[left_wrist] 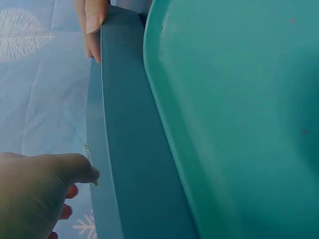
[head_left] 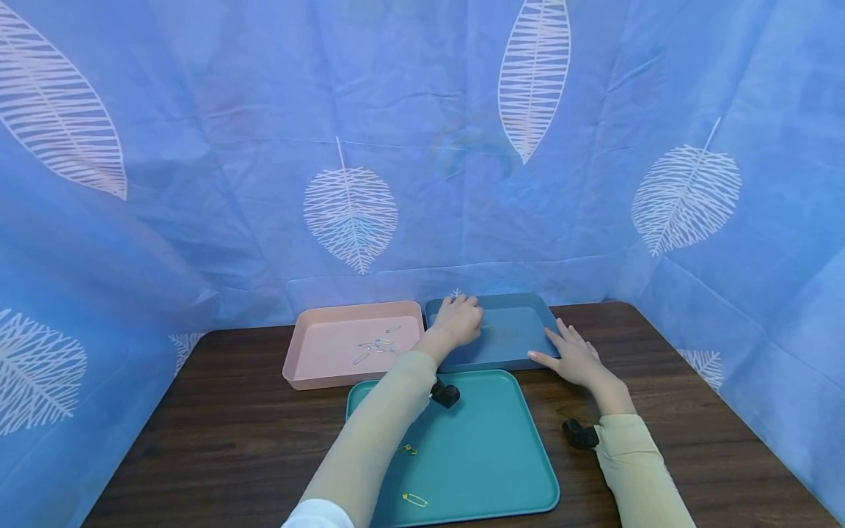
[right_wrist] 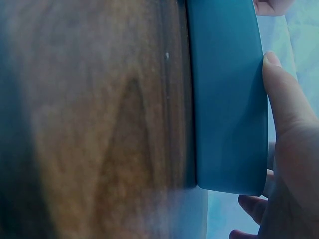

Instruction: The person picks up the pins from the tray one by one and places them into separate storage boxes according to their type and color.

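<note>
Blue tray [head_left: 511,345] is sitting at the counter's [head_left: 660,411] far edge; I'm curling my left hand [head_left: 457,320] over its back-left rim, and my right hand [head_left: 573,357] is pressing near-straight fingers against its right wall. Looks light, stiff, smooth plastic: the rims are the hold.

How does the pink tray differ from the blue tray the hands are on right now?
The pink tray sits on the left, untouched; the blue tray beside it has the left hand over its far left corner and the right hand against its right edge. The pink tray holds several silver pins; the blue tray's visible floor looks bare. Both are rimmed rectangular trays on the table.
</note>
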A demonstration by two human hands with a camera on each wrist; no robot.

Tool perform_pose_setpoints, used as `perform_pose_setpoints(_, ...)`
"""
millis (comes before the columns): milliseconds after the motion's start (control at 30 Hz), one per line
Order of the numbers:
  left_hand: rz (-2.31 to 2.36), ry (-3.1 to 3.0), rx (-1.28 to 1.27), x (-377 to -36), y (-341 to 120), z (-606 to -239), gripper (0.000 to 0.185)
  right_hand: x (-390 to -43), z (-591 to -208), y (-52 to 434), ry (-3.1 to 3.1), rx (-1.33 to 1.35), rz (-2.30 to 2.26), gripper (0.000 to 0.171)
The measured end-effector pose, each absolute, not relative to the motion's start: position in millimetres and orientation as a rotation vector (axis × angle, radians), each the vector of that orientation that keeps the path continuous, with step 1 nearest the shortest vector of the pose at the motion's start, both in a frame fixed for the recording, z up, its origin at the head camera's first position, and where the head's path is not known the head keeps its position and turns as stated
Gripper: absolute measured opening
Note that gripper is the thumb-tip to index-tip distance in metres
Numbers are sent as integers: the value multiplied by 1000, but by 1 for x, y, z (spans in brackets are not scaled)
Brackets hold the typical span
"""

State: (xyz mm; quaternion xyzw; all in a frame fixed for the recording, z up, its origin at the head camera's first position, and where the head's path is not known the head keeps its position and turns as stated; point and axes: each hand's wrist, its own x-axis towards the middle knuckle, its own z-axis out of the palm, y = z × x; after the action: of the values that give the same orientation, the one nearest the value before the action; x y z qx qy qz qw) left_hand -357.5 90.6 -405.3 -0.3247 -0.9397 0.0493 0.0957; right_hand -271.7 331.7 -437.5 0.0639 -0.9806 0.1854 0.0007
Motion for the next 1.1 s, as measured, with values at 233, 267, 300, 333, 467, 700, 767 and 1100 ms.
perform_pose_setpoints(233, 152, -2818, -914, -364, 94, -407, 18, -272, -438, 333, -3069, 203, 587, 88)
perform_pose_setpoints(267, 153, -2825, -904, -364, 95, -407, 17, -272, -438, 333, -3068, 205, 588, 88)
perform_pose_setpoints(300, 153, -2833, -894, -365, 95, -408, 17, -272, -438, 332, -3066, 206, 588, 88)
perform_pose_setpoints(333, 152, -2840, -882, -365, 95, -408, 16, -272, -438, 332, -3065, 207, 589, 88)
perform_pose_setpoints(467, 142, -2861, -839, -366, 95, -409, 14, -271, -437, 331, -3059, 213, 594, 87)
perform_pose_setpoints(700, 118, -2868, -817, -367, 96, -411, 14, -270, -436, 331, -3058, 221, 598, 86)
perform_pose_setpoints(767, 117, -2872, -814, -367, 96, -410, 16, -270, -436, 331, -3057, 225, 601, 86)
perform_pose_setpoints(1100, 137, -2824, -833, -365, 94, -408, 24, -271, -437, 332, -3056, 223, 598, 86)
